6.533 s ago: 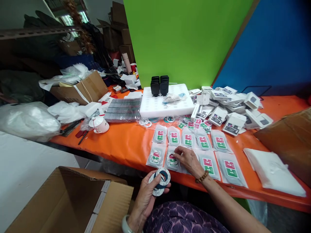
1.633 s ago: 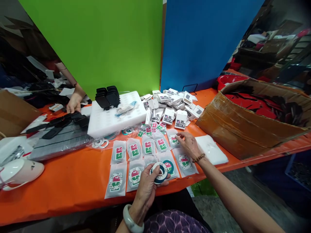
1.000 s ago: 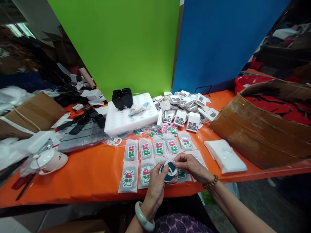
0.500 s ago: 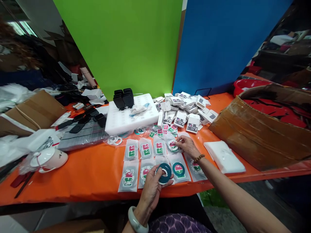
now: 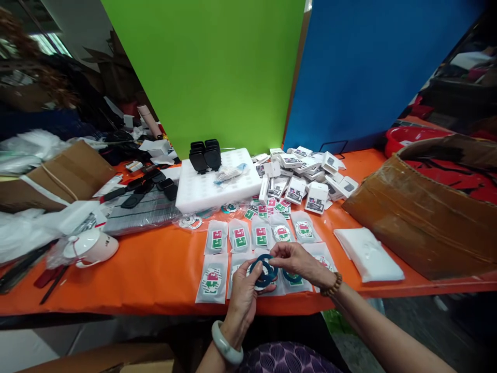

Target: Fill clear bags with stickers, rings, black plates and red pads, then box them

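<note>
My left hand [image 5: 244, 290] holds a small stack of teal and white rings [image 5: 262, 277] above the table's front edge. The fingers of my right hand [image 5: 297, 264] pinch a teal ring at the stack's upper right side. Frosted bags lie in two rows around my hands. One bag [image 5: 212, 278] at the front left bears a round white piece with a pink and green card; another [image 5: 216, 237] behind it shows only the card. The bag under my hands is partly hidden. Loose pink and green cards [image 5: 263, 211] lie behind the rows.
White foam block [image 5: 217, 194] with black pads [image 5: 205, 155] stands at the back. Small white boxes [image 5: 316, 197] are heaped beside it. A cardboard box [image 5: 419, 217] and a white packet [image 5: 368, 255] lie right; a white mug [image 5: 91, 247] is left.
My right hand has come from the back-row bag, where a round white piece now lies, to the rings in my left hand and taken hold of one. The view has shifted slightly.
</note>
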Demonstrator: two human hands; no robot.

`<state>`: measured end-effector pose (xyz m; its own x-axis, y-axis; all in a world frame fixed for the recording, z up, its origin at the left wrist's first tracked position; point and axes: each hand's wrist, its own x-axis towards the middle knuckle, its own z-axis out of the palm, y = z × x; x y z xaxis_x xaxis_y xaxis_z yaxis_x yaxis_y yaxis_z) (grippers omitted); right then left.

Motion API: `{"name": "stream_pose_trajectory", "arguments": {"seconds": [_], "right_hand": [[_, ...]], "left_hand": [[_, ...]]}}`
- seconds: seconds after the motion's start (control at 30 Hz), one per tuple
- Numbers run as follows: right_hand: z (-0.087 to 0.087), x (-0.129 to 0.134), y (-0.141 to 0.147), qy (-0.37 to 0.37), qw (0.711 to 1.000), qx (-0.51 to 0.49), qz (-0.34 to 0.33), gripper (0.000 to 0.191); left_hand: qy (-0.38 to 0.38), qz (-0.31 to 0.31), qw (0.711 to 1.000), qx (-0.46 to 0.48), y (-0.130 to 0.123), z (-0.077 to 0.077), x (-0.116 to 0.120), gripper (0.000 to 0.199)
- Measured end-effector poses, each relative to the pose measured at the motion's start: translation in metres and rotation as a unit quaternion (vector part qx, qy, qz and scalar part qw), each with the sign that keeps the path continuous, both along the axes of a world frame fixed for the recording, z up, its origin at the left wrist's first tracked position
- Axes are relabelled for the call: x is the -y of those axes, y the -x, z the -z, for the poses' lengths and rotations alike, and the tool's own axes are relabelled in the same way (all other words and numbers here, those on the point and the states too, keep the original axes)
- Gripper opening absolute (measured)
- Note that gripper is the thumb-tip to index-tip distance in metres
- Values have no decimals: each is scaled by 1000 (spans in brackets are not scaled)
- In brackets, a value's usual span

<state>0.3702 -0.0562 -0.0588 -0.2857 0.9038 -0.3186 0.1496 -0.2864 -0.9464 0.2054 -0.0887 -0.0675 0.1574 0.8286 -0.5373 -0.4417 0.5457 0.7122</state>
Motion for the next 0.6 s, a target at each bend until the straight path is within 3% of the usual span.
{"name": "stream_pose_trajectory", "arguments": {"seconds": [0.13, 0.27, 0.4, 0.5, 0.6], "right_hand": [[5, -3, 5, 53, 997, -45, 29, 31], [17, -30, 0, 15, 993, -13, 114, 32], [32, -56, 2, -79, 978, 111, 155, 24], [42, -64, 10, -153, 955, 224, 120, 16], [48, -64, 16, -197, 914, 347, 78, 13]], "left_hand": [[8, -16, 1000, -5, 2, 0, -1, 54], [16, -50, 998, -19, 9, 0, -1, 56], [18, -55, 998, -10, 15, -1, 3, 52], [17, -58, 998, 17, 20, -2, 7, 50], [15, -55, 997, 47, 25, -2, 10, 49]]}}
